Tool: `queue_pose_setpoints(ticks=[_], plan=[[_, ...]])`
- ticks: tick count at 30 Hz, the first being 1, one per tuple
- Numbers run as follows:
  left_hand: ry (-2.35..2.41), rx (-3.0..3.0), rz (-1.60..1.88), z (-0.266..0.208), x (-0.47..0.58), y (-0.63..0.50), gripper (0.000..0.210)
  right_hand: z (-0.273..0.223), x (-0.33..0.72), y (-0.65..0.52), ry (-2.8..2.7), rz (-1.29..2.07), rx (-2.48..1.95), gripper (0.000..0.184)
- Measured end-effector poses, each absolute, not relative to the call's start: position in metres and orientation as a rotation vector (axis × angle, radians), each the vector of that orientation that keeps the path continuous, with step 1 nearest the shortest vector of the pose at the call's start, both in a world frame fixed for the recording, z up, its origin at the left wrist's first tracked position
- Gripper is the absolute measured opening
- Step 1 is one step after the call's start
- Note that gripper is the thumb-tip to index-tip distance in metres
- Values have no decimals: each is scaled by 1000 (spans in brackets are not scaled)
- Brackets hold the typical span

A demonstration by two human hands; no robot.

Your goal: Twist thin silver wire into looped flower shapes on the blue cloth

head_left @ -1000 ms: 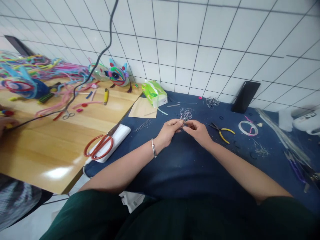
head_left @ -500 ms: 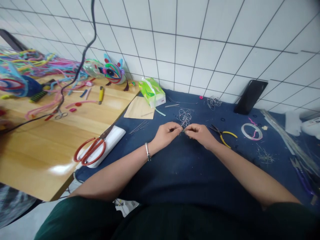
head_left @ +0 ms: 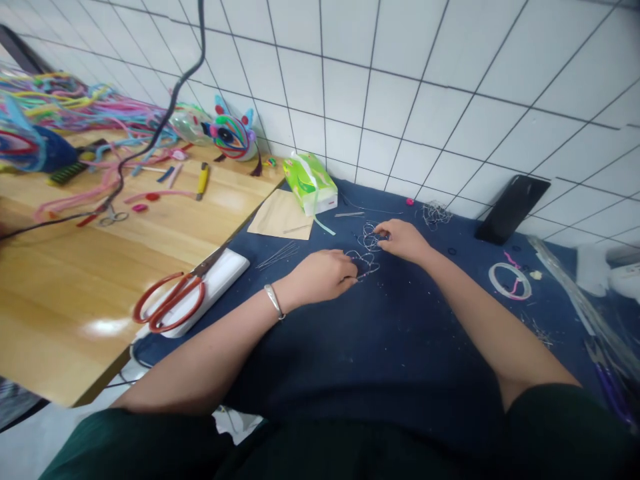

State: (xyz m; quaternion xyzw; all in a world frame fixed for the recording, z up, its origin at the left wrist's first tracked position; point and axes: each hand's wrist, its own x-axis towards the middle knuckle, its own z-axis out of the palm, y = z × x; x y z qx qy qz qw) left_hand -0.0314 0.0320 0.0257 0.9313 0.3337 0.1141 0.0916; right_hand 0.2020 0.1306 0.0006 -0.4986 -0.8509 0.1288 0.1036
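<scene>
My left hand (head_left: pixel 320 277) is closed on a thin bent wire with loops (head_left: pixel 369 270), which sticks out past its fingertips over the dark blue cloth (head_left: pixel 360 353). Just beyond it lies a second looped wire piece (head_left: pixel 370 239). The fingers of my right hand (head_left: pixel 404 240) are at the right edge of that piece, thumb and fingers slightly apart. Whether they grip its wire I cannot tell. Several straight wires (head_left: pixel 278 255) lie to the left of my left hand.
Red-handled scissors (head_left: pixel 173 300) rest on a white box (head_left: pixel 220 283) by the wooden table (head_left: pixel 60 280). A green tissue pack (head_left: pixel 310 185) stands near the tiled wall. To the right are a black phone (head_left: pixel 513 210), a clear ring-shaped coil (head_left: pixel 495 280) and purple-handled pliers (head_left: pixel 611 387).
My hands, together before, have come apart. The left has drawn back left with a looped wire, and the right has reached forward to the other looped piece. The yellow-handled pliers are no longer visible.
</scene>
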Motion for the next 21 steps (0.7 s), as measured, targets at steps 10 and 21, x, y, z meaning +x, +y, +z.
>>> queue_pose_setpoints(ticks=[10, 21], plan=[[911, 2681, 310, 43, -30, 13, 23, 3, 206, 108, -2358, 411, -1313, 34], [1235, 1853, 854, 0, -19, 58, 20, 3, 220, 57, -2126, 333, -1178, 27]])
